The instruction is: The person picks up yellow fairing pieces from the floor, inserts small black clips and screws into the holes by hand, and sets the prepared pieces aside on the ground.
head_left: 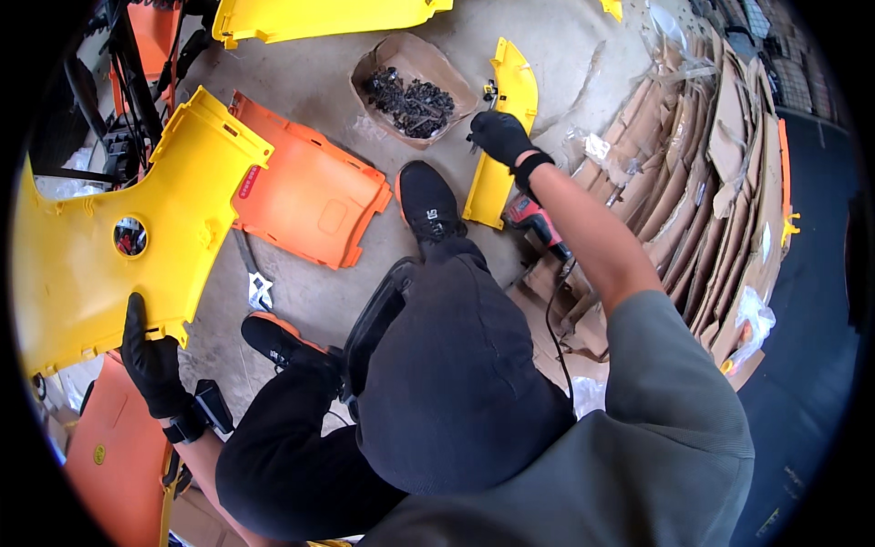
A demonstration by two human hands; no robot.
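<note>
Left grip grasping one yellow panel; right grip unclear, over one curved strip.

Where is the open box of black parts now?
In the head view, the box is at upper centre on the floor, just beyond the right shoe and left of the right hand.

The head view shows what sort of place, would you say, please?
Probably a workshop or assembly area, judging by the red power tool, the box of small black parts and the large yellow panel.
</note>
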